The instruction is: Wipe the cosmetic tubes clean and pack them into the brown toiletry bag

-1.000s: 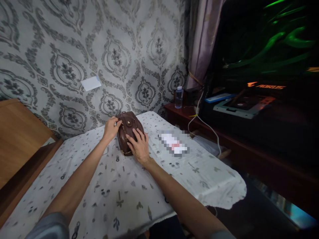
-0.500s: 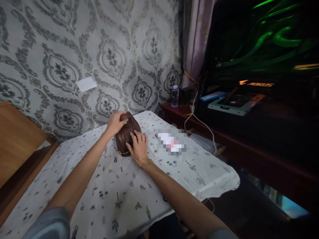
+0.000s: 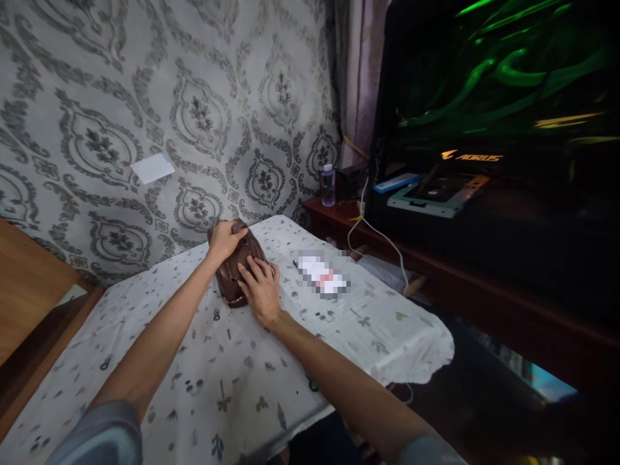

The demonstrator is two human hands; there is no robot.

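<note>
A brown leather bag (image 3: 234,265) with gold-coloured zips rests on the table, which has a white patterned cloth (image 3: 194,361). At its upper part, my left hand (image 3: 225,241) is closed, with a brown flap or strap pinched between thumb and fingers. My right hand (image 3: 262,289) lies on the bag's right front side with its fingers spread and touching the leather. The bag's underside and part of its front are hidden.
A blurred-out flat object (image 3: 322,274) lies right of the bag. Behind stands a clear bottle (image 3: 328,187) on a dark red desk (image 3: 314,208), beside a white cable (image 3: 387,240) and a large dark screen (image 3: 484,77). A wooden panel (image 3: 33,284) borders the left.
My left hand has pulled a brown flap or strap up at the bag's top. My right hand remains on the leather, its fingers shifted slightly. The whole view has turned a little right.
</note>
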